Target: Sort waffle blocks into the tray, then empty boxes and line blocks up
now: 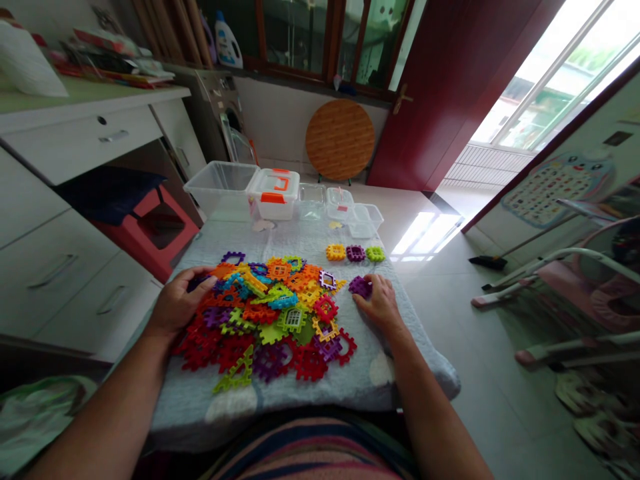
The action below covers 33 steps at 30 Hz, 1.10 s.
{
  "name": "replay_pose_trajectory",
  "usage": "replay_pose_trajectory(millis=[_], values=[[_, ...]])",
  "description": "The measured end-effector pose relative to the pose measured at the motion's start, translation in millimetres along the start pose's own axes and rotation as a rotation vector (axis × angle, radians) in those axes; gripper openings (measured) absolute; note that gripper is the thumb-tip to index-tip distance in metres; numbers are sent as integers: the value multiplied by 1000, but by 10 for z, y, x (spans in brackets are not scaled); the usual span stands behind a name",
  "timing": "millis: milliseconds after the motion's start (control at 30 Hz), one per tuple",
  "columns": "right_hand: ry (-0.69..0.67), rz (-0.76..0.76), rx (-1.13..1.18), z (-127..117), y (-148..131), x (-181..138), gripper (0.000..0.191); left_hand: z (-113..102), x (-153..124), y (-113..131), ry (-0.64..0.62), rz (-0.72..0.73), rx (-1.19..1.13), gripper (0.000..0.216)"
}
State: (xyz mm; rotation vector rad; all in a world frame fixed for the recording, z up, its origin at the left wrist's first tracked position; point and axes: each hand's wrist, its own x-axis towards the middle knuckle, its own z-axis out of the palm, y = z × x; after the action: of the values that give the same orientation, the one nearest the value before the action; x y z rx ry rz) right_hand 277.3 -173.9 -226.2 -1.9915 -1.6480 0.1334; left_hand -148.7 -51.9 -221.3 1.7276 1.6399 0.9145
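A heap of colourful plastic interlocking tiles with notched edges lies on the cloth-covered table. At the heap's left side, my left hand curls its fingers around the edge of some tiles; what its fingertips grip is hidden. To the right of the heap, my right hand holds a purple tile piece between thumb and fingers, at or just above the cloth. Beyond it stand a yellow piece, a purple piece and a green piece in a row.
Along the table's far side stand an open clear bin, a lidded box with orange latches, and small clear containers. A red stool is left of the table. A white-framed chair stands at right.
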Motion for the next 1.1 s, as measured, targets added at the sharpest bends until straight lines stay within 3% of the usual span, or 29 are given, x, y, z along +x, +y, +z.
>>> replay_pose_trajectory(millis=[433, 633, 767, 933, 1100], values=[[-75, 16, -32, -1, 10, 42, 53, 2, 15, -15, -2, -17, 8, 50], [-199, 7, -192, -72, -36, 164, 37, -9, 3, 21, 3, -19, 16, 50], [-211, -78, -143, -169, -23, 444, 37, -5, -3, 46, 4, -17, 21, 49], [-165, -173, -51, -202, 83, 1017, 43, -4, -4, 52, 11, -11, 7, 50], [-290, -199, -86, -123, 226, 1414, 47, 1, 4, 33, 12, 15, -1, 47]])
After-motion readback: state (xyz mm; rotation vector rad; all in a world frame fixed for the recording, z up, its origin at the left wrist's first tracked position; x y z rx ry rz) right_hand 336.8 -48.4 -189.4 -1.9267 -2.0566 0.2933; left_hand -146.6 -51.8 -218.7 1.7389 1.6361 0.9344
